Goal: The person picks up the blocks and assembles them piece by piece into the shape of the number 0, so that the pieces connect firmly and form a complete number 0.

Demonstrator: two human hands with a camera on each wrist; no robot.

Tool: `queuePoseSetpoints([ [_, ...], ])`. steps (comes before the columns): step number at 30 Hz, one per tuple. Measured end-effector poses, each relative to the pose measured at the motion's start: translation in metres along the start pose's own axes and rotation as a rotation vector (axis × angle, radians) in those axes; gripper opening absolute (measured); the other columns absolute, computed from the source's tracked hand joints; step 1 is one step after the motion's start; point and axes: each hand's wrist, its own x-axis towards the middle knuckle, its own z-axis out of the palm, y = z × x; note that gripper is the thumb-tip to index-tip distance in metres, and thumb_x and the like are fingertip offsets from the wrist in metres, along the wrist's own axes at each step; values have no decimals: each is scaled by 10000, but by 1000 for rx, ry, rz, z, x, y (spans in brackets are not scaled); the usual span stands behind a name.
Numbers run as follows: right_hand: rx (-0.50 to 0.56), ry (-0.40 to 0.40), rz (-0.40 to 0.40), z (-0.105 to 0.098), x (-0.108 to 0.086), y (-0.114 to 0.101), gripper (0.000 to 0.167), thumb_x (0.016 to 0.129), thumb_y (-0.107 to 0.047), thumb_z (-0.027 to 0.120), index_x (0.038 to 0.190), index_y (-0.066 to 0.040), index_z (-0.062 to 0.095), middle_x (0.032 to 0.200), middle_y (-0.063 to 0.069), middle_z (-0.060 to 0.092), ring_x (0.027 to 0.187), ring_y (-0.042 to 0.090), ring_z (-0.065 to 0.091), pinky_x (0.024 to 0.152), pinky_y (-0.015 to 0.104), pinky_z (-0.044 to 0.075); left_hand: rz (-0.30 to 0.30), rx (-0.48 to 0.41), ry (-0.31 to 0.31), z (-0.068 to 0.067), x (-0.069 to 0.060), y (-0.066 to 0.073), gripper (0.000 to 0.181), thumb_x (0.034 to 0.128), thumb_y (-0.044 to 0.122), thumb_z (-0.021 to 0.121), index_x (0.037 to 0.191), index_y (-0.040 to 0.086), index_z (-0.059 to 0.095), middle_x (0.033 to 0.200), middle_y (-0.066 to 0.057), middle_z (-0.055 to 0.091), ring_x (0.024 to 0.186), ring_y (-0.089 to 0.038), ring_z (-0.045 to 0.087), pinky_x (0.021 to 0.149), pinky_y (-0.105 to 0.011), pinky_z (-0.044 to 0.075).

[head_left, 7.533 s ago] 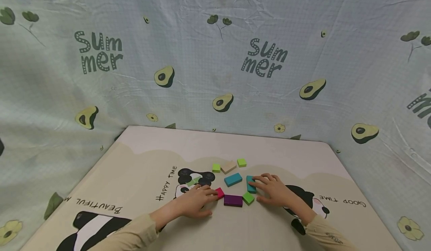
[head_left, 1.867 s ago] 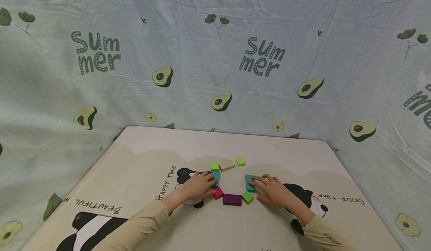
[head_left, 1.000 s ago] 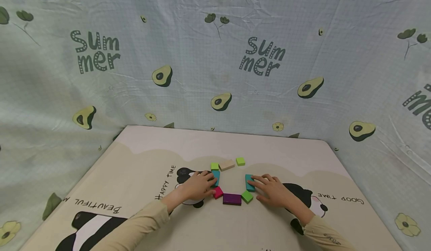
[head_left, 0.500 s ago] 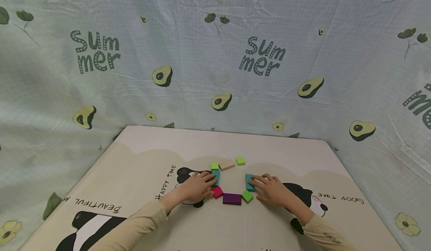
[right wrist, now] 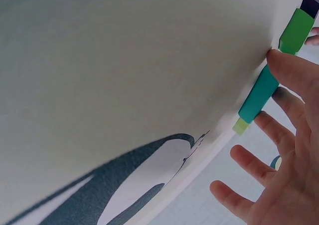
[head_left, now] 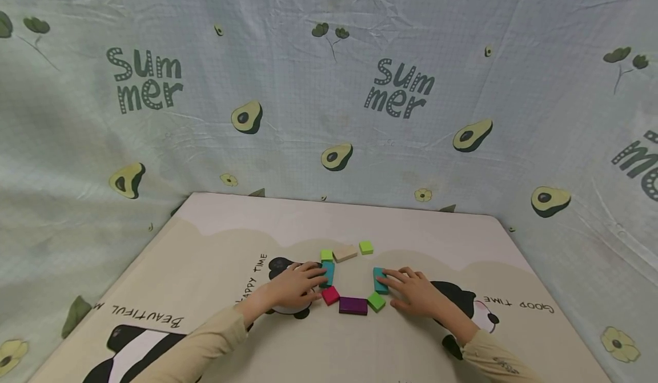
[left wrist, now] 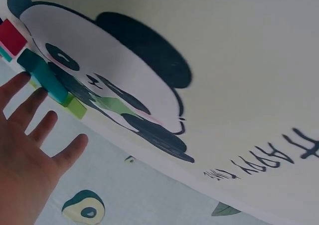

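My left hand (head_left: 295, 286) lies with spread fingers beside the left teal block (head_left: 328, 274); in the left wrist view its fingertips are at that teal block (left wrist: 42, 75). My right hand (head_left: 413, 293) has its fingertips on the right teal block (head_left: 380, 280), with fingers extended in the right wrist view. A red block (head_left: 330, 295), a purple block (head_left: 353, 306) and a green block (head_left: 376, 301) run along the near side between the hands. Beyond the left teal block sit a lime block (head_left: 327, 255), a plain wooden block (head_left: 345, 253) and another lime block (head_left: 366, 248).
The blocks form a rough ring on a pale table mat (head_left: 308, 349) printed with pandas and lettering. Behind the table's far edge hangs a curtain (head_left: 288, 86) with avocado prints, which also runs along both sides.
The left teal block, earlier in the middle of the ring, now stands lengthwise between the lime and red blocks. My left hand has just drawn slightly left. My right hand has stayed put.
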Motion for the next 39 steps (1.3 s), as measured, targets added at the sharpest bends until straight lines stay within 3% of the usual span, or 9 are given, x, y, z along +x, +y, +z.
queuePoseSetpoints([
  [9, -6, 0, -2, 0, 0, 0, 570, 817, -363, 605, 1334, -212, 416, 1346, 52, 435, 1095, 260, 453, 775, 468, 433, 31, 26, -1, 2, -7, -5, 433, 927, 368, 402, 1324, 199, 445, 1387, -22, 414, 1279, -257, 360, 987, -488, 328],
  [18, 4, -17, 10, 0, 0, 0, 574, 815, -361, 608, 1335, -210, 415, 1353, 57, 427, 1103, 268, 446, 776, 475, 433, 37, 135, -13, 7, -6, -2, 454, 943, 375, 354, 1367, 213, 374, 1416, -30, 363, 1301, -240, 322, 975, -501, 331],
  [29, -2, -26, 12, 1, 1, 1, 580, 814, -364, 608, 1339, -222, 408, 1355, 47, 425, 1105, 264, 445, 769, 467, 436, -53, 72, -98, 8, -2, -3, 457, 960, 401, 278, 1400, 279, 284, 1483, 8, 231, 1374, -242, 185, 1039, -553, 219],
  [39, 11, -33, 19, -3, 1, -2, 570, 817, -352, 606, 1336, -214, 414, 1354, 55, 427, 1096, 268, 450, 764, 468, 434, 5, 125, -6, 9, 15, -14, 433, 928, 329, 424, 1356, 288, 376, 1415, -2, 371, 1327, -267, 287, 984, -524, 331],
])
